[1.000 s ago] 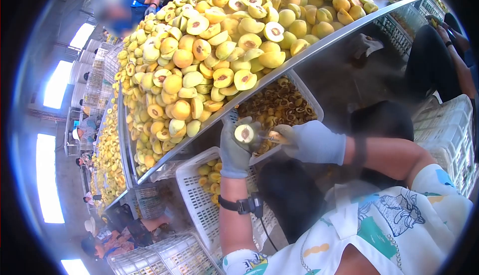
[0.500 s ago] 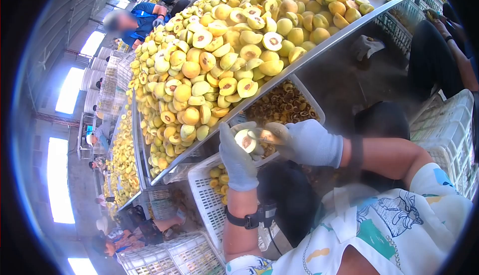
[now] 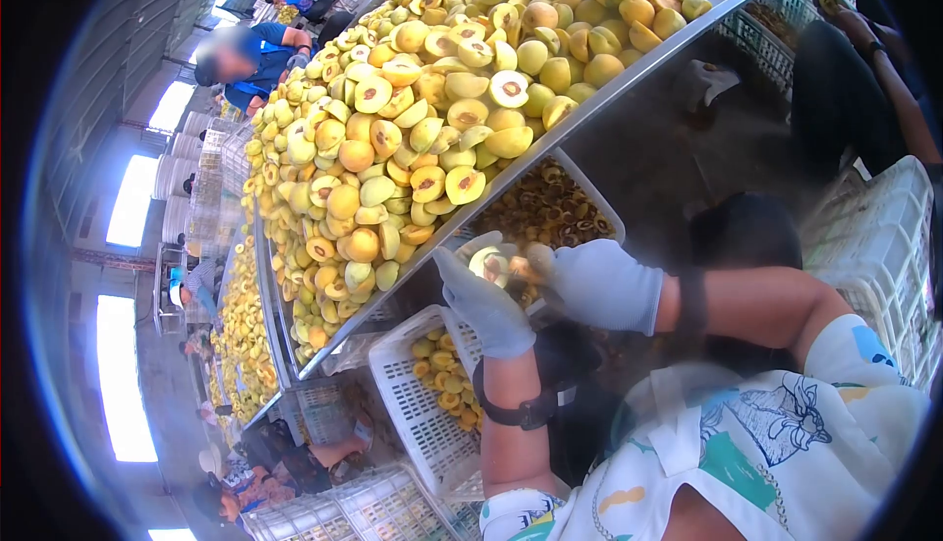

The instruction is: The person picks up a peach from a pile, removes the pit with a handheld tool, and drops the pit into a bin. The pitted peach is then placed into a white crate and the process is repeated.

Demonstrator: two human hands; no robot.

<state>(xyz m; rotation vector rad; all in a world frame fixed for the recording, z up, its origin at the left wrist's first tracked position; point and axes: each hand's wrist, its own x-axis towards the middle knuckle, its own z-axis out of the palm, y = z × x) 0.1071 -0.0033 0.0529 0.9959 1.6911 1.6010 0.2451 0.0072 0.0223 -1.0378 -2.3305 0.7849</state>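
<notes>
"Starting at the left, what do we have?"

"Bright windows (image 3: pixel 126 379) down the left side of the frame, then a person in blue (image 3: pixel 257 65) at upper left, beside a great heap of yellow fruit (image 3: pixel 393 124). Many pieces are halved, and the heap spreads across the top middle on a metal-edged table (image 3: pixel 629 82)."

"And below the heap?"

"A white crate (image 3: pixel 401 384) at lower centre-left, with more yellow pieces inside. Just above and to the right of it we find our left hand (image 3: pixel 488 300), gloved in grey, thumb and fingers closed around a halved fruit (image 3: pixel 488 265). The pale cut face shows up at the centre of the frame."

"So the fruit sits between our hands?"

"Yes, in the left one, at its fingertips, with our right hand (image 3: pixel 607 286) close beside it on the right. That glove's fingers are bent in toward the fruit, where a blurred brownish-orange patch shows; we can't tell what they grip, or how tightly."

"What is behind them?"

"A pale tub (image 3: pixel 592 194) of brownish pieces (image 3: pixel 550 205), partly under the table edge. At far right we see a second white crate (image 3: pixel 874 237) and another person's forearm (image 3: pixel 892 99)."
</notes>
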